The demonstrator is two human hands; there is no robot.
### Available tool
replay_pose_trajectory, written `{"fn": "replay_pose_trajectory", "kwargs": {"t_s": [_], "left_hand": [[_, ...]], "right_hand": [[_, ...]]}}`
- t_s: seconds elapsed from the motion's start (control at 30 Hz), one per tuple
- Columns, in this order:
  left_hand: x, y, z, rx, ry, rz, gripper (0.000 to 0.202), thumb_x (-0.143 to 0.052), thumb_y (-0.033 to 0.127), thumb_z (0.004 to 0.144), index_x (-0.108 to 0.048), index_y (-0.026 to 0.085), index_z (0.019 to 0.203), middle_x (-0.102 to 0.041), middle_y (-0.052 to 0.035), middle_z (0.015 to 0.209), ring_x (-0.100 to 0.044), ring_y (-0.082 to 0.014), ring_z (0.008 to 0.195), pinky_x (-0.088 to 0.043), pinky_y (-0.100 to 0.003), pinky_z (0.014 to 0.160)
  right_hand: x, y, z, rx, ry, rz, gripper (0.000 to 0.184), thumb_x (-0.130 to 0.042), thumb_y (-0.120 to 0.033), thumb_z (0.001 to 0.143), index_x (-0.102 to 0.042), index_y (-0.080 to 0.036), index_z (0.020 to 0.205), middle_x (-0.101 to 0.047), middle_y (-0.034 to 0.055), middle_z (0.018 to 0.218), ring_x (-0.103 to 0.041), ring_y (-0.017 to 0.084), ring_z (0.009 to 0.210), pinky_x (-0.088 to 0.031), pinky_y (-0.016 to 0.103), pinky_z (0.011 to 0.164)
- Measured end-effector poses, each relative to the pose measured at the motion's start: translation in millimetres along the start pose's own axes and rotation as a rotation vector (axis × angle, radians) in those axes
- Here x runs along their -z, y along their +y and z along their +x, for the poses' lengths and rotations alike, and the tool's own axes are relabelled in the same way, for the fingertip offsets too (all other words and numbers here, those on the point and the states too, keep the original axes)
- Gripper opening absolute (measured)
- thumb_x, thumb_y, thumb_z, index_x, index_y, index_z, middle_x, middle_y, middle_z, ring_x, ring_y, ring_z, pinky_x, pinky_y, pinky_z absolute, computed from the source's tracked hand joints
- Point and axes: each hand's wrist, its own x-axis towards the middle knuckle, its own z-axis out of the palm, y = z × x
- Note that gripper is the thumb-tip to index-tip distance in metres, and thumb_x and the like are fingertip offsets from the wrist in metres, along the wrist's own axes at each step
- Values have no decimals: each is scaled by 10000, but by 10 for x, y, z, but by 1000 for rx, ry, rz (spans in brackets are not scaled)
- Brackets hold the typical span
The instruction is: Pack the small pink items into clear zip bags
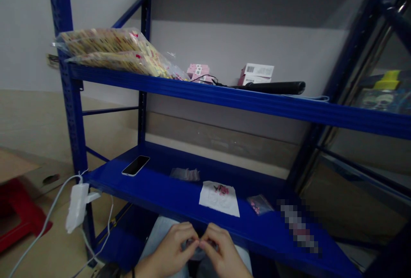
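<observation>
Bare left hand (171, 246) and bare right hand (223, 250) meet fingertip to fingertip above a pale blue clothed lap (157, 228) at the near edge of a blue metal shelf (167, 194). Thumb and forefinger of each are drawn together; whether they are clamped on something small cannot be told, since the fingers themselves hide the spot. Both forearms run out at the lower edge, where a dark wristband (111, 270) is cut off too.

Taking the hands as the clock's centre, the nearest thing, a creased white paper square (218, 205) bearing a pink-and-green flower-like cluster (222, 189), lies flat at 1 o'clock; whether the cluster is printed or loose is unclear. At 2 o'clock is a small clear plastic bag (260, 204) with pink bits, too small to make out. A long pixelated patch (298, 228) at 3 o'clock masks whatever lies there. Just short of 12 rests a clear plastic packet (185, 174), its contents blurred. A black-screened phone (135, 165) lies near 11. Around 9, a red stool-like piece (19, 218) is cut off by the frame.
</observation>
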Motion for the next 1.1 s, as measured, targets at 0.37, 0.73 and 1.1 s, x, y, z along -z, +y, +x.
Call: {"fn": "replay_pose_trajectory", "kwargs": {"t_s": [0.37, 0.73, 1.1], "left_hand": [[48, -134, 82, -10, -107, -61, 458, -588, 502, 906, -571, 174, 588, -496, 32, 544, -494, -119, 568, -283, -235, 562], [344, -198, 187, 120, -24, -169, 292, -601, 383, 921, -726, 175, 760, -676, -9, 697, -597, -151, 685, -389, -234, 659], [699, -706, 612, 180, 310, -59, 272, -562, 401, 914, -691, 198, 1041, -673, -70, 1004, -629, -209, 852, -464, -289, 726]], "right_hand": [[256, 44, 0, 34, -197, -146, 396, -557, -439, 946, -553, -168, 656, -555, -47, 633, -490, 96, 624, -283, 223, 609], [651, -3, 63, -56, -74, 9, 374, -492, -424, 964, -588, -177, 701, -545, -34, 635, -497, 118, 626, -314, 229, 605], [2158, 1199, -95, -809, 522, -378, 364, -560, -529, 790, -664, -194, 693, -653, 82, 643, -609, 234, 627, -378, 295, 560]]}}
